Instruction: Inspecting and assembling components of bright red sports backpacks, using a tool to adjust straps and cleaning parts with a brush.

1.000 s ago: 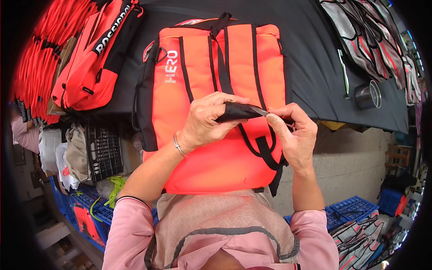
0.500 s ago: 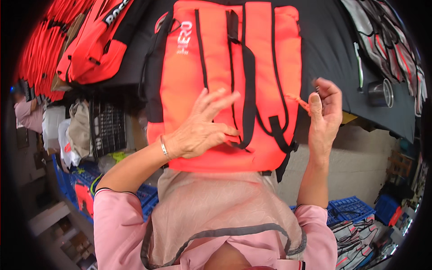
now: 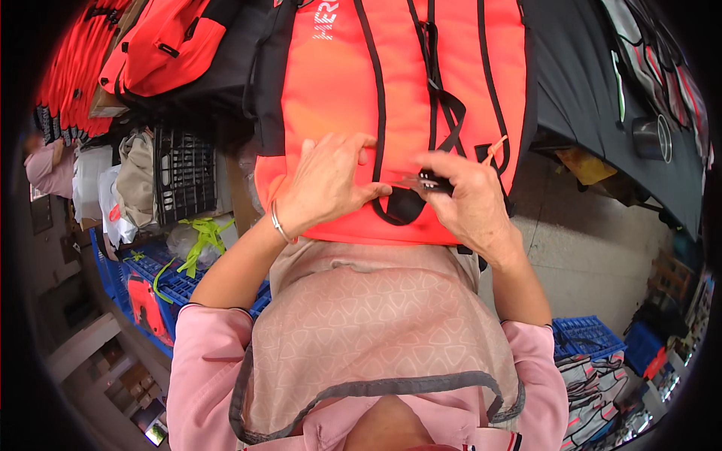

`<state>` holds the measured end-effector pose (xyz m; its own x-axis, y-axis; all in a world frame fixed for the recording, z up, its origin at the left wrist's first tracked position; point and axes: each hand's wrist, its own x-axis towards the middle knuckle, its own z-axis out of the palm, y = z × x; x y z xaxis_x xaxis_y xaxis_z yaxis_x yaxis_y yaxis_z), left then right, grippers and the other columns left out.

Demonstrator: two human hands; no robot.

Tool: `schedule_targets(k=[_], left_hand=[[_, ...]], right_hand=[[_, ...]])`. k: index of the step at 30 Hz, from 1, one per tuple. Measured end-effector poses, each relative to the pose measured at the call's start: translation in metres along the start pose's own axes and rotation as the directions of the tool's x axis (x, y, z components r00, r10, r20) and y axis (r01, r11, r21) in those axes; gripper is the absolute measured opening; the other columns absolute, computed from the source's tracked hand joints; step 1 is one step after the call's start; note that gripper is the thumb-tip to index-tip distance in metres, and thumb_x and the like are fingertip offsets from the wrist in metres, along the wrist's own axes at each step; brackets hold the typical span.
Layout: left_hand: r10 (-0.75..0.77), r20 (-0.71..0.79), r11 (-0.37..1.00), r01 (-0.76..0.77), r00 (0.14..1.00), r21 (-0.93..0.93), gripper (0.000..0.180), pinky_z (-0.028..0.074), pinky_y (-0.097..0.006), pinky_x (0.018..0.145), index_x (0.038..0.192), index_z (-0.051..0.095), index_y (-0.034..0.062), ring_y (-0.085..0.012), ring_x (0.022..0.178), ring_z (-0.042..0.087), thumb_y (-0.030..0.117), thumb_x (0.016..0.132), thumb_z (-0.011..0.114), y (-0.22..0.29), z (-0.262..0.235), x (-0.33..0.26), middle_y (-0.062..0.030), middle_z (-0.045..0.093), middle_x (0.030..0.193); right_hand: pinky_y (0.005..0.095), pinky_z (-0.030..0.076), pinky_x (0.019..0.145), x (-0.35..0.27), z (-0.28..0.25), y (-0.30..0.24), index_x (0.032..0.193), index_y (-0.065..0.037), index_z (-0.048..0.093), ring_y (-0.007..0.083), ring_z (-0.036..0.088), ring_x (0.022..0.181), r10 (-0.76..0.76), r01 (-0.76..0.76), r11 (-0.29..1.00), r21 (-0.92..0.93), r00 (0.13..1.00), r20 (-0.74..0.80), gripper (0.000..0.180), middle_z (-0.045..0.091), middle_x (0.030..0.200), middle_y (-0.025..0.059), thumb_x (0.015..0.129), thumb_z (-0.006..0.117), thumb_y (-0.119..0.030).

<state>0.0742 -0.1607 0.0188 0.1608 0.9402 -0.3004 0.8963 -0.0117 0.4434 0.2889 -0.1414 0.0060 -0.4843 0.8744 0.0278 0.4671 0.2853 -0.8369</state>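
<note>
A bright orange-red backpack (image 3: pixel 331 98) with black side panels lies in front of me, its shoulder straps upward. My left hand (image 3: pixel 320 184) rests on its lower part, thumb and fingers apart. The thumb is beside a black-edged shoulder strap (image 3: pixel 379 113). My right hand (image 3: pixel 474 203) is closed around small black-handled thread snips (image 3: pixel 435 183). Their blades point left, over the strap's lower end, and are blurred. An orange cord loop (image 3: pixel 494 148) shows just beyond the right hand. A loose black webbing strap (image 3: pixel 450 105) hangs near the fingers.
Another orange bag (image 3: pixel 169 56) and a stack of orange pieces (image 3: pixel 75 75) are at the far left. A metal cup (image 3: pixel 651 139) stands on the black-covered table (image 3: pixel 579 83) at right. Blue crates (image 3: pixel 587 337) flank me; a black crate (image 3: pixel 184 177) stands left.
My right hand has come in leftward over the backpack with the snips. My left hand has moved slightly left and lies lower on the fabric. The backpack sits farther up in view.
</note>
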Motion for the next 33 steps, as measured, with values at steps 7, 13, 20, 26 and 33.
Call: schedule_targets(k=[7,13,20,26,33], left_hand=[[0.110,0.033,0.877,-0.081,0.993,-0.473,0.034,0.045,-0.036,0.082,0.102,0.054,0.0004,-0.0205,0.088,0.064,0.017,0.083,0.077,-0.013,0.013,0.013,-0.0081,0.065,0.092],[0.197,0.007,0.342,-0.062,0.980,-0.938,0.030,0.051,-0.028,0.078,0.111,0.050,-0.0002,-0.0111,0.091,0.062,0.009,0.090,0.070,-0.001,0.019,0.020,-0.0047,0.064,0.098],[0.139,0.098,0.235,0.063,0.985,-0.970,0.044,0.053,-0.028,0.087,0.125,0.056,-0.0005,-0.0121,0.101,0.062,0.007,0.086,0.075,0.022,0.024,-0.010,-0.0054,0.061,0.114],[0.232,-0.392,0.756,-0.419,0.890,-0.504,0.022,0.044,-0.039,0.104,0.097,0.071,0.0007,-0.0269,0.124,0.052,-0.001,0.075,0.074,0.023,0.028,0.004,-0.0166,0.042,0.145],[0.718,-0.531,0.645,-0.717,0.450,0.264,0.006,0.027,-0.051,0.118,0.071,0.063,0.0039,-0.0297,0.128,0.054,-0.002,0.071,0.063,-0.005,0.026,0.034,-0.0051,0.069,0.119]], right_hand=[[0.0352,0.053,0.066,-0.054,-0.059,0.003,0.097,-0.004,0.075,0.0291,0.070,0.073,0.089,-0.160,0.982,0.099,0.857,0.508,0.021,0.071,0.078,0.0139,0.081,0.074,-0.016],[0.0225,0.046,0.066,-0.013,-0.034,-0.001,0.106,0.005,0.069,0.0058,0.056,0.070,0.414,-0.342,0.846,0.410,0.905,-0.099,0.028,0.066,0.075,0.0019,0.086,0.072,-0.014],[0.0222,0.030,0.054,0.015,-0.021,0.004,0.080,0.001,0.065,0.0015,0.039,0.062,0.316,-0.171,0.793,0.585,0.936,-0.153,0.022,0.047,0.065,-0.0084,0.090,0.073,-0.017],[0.0224,0.029,0.053,0.029,-0.032,0.006,0.077,-0.001,0.064,0.0020,0.038,0.060,0.378,-0.184,0.765,0.617,0.904,-0.199,0.024,0.046,0.064,-0.0088,0.090,0.072,-0.020],[0.0246,0.030,0.054,0.034,-0.027,0.023,0.079,-0.001,0.066,0.0030,0.037,0.061,0.381,-0.206,0.739,0.641,0.913,-0.147,0.024,0.046,0.064,-0.0087,0.089,0.074,-0.021]])
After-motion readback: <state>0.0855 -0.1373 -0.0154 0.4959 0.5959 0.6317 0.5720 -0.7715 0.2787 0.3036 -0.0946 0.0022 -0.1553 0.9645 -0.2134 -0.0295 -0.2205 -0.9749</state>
